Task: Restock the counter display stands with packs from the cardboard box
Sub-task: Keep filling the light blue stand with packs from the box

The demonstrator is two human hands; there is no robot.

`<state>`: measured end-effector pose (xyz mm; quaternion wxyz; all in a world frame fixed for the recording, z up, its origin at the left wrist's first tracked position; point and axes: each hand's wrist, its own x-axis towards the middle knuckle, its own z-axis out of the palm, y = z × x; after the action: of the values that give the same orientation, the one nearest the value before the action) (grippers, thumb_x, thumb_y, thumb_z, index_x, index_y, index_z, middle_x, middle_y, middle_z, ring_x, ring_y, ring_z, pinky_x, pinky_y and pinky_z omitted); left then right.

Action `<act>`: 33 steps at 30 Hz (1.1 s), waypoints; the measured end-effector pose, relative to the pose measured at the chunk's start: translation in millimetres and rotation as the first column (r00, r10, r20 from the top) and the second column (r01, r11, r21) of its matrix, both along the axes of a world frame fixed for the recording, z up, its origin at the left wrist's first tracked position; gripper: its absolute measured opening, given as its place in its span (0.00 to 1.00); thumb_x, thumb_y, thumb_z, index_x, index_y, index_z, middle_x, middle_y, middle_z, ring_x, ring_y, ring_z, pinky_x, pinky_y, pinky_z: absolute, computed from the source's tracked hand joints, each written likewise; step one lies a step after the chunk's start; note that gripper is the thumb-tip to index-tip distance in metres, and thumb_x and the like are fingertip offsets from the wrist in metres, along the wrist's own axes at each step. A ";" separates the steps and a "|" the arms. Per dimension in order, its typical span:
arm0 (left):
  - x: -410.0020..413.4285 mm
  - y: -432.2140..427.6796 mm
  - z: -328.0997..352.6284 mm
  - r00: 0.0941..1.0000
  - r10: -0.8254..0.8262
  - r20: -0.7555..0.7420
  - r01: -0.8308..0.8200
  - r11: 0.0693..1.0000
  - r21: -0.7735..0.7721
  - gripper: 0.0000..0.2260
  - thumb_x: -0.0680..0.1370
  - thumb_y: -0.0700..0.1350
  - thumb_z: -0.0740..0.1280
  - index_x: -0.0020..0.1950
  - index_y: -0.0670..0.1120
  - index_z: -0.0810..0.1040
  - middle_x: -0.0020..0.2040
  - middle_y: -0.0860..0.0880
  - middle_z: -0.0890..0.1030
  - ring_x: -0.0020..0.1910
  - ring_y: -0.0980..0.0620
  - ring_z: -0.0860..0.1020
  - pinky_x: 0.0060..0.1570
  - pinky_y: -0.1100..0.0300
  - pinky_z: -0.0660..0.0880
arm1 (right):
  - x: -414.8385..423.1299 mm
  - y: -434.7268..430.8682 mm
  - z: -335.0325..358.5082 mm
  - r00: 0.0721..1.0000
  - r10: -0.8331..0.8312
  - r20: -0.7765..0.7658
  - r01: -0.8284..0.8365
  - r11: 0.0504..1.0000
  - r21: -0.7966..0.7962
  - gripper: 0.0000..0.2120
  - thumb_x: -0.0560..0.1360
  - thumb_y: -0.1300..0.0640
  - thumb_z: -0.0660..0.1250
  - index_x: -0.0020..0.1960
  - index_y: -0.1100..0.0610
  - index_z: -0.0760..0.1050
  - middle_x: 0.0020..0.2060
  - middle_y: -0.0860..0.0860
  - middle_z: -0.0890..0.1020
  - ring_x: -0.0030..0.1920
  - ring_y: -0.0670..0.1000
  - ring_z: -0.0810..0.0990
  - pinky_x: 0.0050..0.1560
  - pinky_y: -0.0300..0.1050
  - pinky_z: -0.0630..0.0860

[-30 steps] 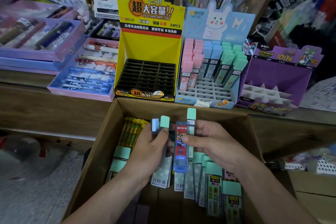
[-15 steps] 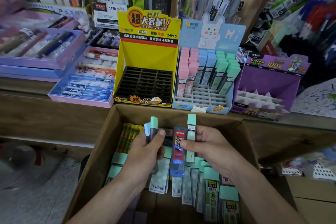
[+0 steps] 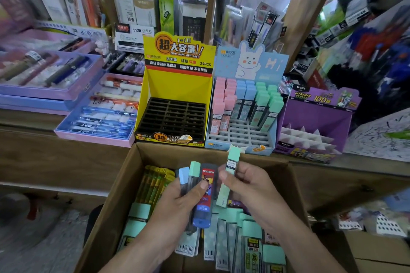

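Note:
An open cardboard box (image 3: 124,175) sits below the counter, filled with lead-refill packs. My left hand (image 3: 177,204) grips a small bunch of them: a blue-capped pack, a green-capped pack (image 3: 194,172) and a red-and-blue pack (image 3: 205,197). My right hand (image 3: 246,188) holds a single mint-green pack (image 3: 231,168) upright, apart from the bunch. On the counter stand three displays: a yellow stand (image 3: 177,86) with bare black slots, a light blue rabbit stand (image 3: 244,106) partly filled with pink, blue and green packs, and a purple stand (image 3: 315,122) with bare white dividers.
Purple and blue trays of pens (image 3: 95,115) lie on the counter at the left. Shelves crowded with stationery rise behind the stands. Yellow packs (image 3: 153,184) stand at the box's left side. The wooden counter front (image 3: 55,162) borders the box.
My right hand has drawn the mint-green pack away from the bunch and lifted it a little. The red-and-blue pack now rests in my left hand. The view has tilted upward slightly.

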<state>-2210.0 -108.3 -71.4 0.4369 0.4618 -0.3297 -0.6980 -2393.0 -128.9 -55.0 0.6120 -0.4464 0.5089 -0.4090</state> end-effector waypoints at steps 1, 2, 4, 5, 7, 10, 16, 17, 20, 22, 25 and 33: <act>0.5 -0.9 0.6 1.000 0.022 -0.007 -0.022 1.000 0.006 0.11 0.73 0.52 0.73 0.54 0.51 0.85 0.54 0.40 0.86 0.54 0.39 0.84 0.55 0.40 0.81 | -1.9 -2.1 3.9 0.999 -0.042 -0.002 0.042 0.999 -0.004 0.13 0.75 0.45 0.73 0.54 0.51 0.86 0.52 0.56 0.88 0.54 0.57 0.87 0.52 0.51 0.85; 1.2 -2.0 1.3 0.999 0.050 -0.007 -0.050 0.999 0.010 0.11 0.73 0.51 0.73 0.53 0.50 0.85 0.53 0.38 0.86 0.53 0.38 0.84 0.57 0.38 0.80 | -5.0 -4.8 7.6 0.997 -0.079 -0.001 0.079 0.997 -0.009 0.14 0.75 0.43 0.71 0.53 0.51 0.86 0.51 0.56 0.88 0.54 0.57 0.87 0.51 0.49 0.84; 2.5 -3.8 2.6 0.995 0.096 -0.009 -0.096 0.995 0.020 0.12 0.71 0.51 0.73 0.51 0.49 0.85 0.52 0.37 0.85 0.48 0.40 0.83 0.52 0.41 0.80 | -11.8 -10.3 17.0 0.994 -0.107 -0.009 0.107 0.994 -0.029 0.16 0.77 0.42 0.67 0.54 0.50 0.87 0.51 0.54 0.88 0.55 0.55 0.87 0.53 0.48 0.84; 3.0 -4.4 3.0 0.995 0.103 -0.014 -0.103 0.994 0.021 0.12 0.70 0.51 0.73 0.51 0.49 0.86 0.51 0.37 0.85 0.47 0.41 0.83 0.49 0.43 0.80 | -15.6 -12.9 22.1 0.994 -0.104 -0.044 0.101 0.994 -0.052 0.16 0.79 0.42 0.65 0.55 0.49 0.87 0.52 0.52 0.88 0.56 0.53 0.87 0.56 0.48 0.83; 3.0 -4.8 3.6 0.995 0.097 -0.024 -0.097 0.995 0.020 0.10 0.71 0.50 0.73 0.50 0.49 0.86 0.50 0.39 0.86 0.46 0.42 0.84 0.46 0.47 0.81 | -23.0 -17.1 32.4 0.983 -0.106 -0.148 0.090 0.989 -0.113 0.15 0.81 0.42 0.64 0.55 0.45 0.87 0.51 0.49 0.88 0.56 0.47 0.86 0.61 0.46 0.78; 2.9 -4.4 4.8 0.995 0.095 -0.033 -0.094 0.995 0.025 0.08 0.71 0.50 0.73 0.49 0.51 0.86 0.50 0.40 0.86 0.49 0.42 0.85 0.48 0.46 0.82 | -33.2 -24.4 47.3 0.966 -0.168 -0.196 0.118 0.963 -0.244 0.09 0.80 0.47 0.67 0.52 0.43 0.87 0.40 0.45 0.86 0.42 0.39 0.81 0.45 0.33 0.77; 2.6 -3.3 8.9 0.995 0.090 -0.038 -0.090 0.996 0.006 0.07 0.71 0.50 0.72 0.47 0.52 0.86 0.46 0.43 0.87 0.43 0.46 0.86 0.37 0.56 0.81 | -51.4 -42.7 68.2 0.876 -0.303 -0.376 0.074 0.853 -0.516 0.10 0.79 0.63 0.72 0.54 0.50 0.78 0.44 0.50 0.85 0.44 0.52 0.83 0.43 0.43 0.83; 2.7 -3.0 9.4 0.995 0.089 -0.040 -0.089 0.996 0.003 0.07 0.71 0.50 0.72 0.47 0.53 0.86 0.45 0.43 0.87 0.42 0.46 0.86 0.37 0.57 0.81 | -54.3 -45.4 70.9 0.868 -0.314 -0.385 0.067 0.842 -0.536 0.11 0.79 0.63 0.72 0.53 0.48 0.77 0.43 0.50 0.85 0.43 0.52 0.84 0.43 0.43 0.83; 2.7 -3.0 9.0 0.994 0.099 -0.042 -0.099 0.995 0.004 0.07 0.71 0.50 0.72 0.47 0.52 0.86 0.43 0.45 0.87 0.39 0.48 0.86 0.34 0.57 0.80 | -61.3 -53.4 78.2 0.857 -0.334 -0.393 0.069 0.830 -0.554 0.08 0.81 0.60 0.70 0.53 0.47 0.77 0.41 0.49 0.85 0.40 0.50 0.85 0.41 0.42 0.82; 2.7 -3.8 7.3 0.994 0.108 -0.036 -0.107 0.994 0.009 0.09 0.70 0.51 0.73 0.48 0.52 0.86 0.43 0.44 0.87 0.40 0.48 0.86 0.36 0.56 0.80 | -65.3 -59.4 82.0 0.848 -0.366 -0.384 0.091 0.814 -0.573 0.04 0.81 0.59 0.70 0.53 0.51 0.79 0.39 0.49 0.86 0.39 0.50 0.85 0.40 0.40 0.81; 2.9 -4.7 4.8 0.993 0.111 -0.026 -0.111 0.994 0.014 0.10 0.69 0.53 0.73 0.49 0.54 0.86 0.45 0.44 0.87 0.42 0.47 0.86 0.38 0.55 0.81 | -69.2 -66.1 88.7 0.806 -0.423 -0.414 0.091 0.780 -0.619 0.05 0.81 0.59 0.70 0.55 0.53 0.82 0.39 0.51 0.85 0.40 0.49 0.84 0.43 0.42 0.82; 3.5 -4.6 1.0 0.993 0.114 0.008 -0.114 0.993 0.014 0.14 0.68 0.56 0.74 0.51 0.53 0.85 0.45 0.43 0.86 0.42 0.46 0.85 0.40 0.54 0.80 | -71.7 -73.0 92.7 0.709 -0.508 -0.490 0.047 0.727 -0.685 0.08 0.79 0.64 0.71 0.58 0.58 0.81 0.44 0.52 0.84 0.44 0.50 0.85 0.47 0.41 0.84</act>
<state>-2206.5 -112.9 -70.3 0.4714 0.4856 -0.2994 -0.6725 -2464.6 -201.9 37.7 0.1372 -0.6484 0.5863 -0.4659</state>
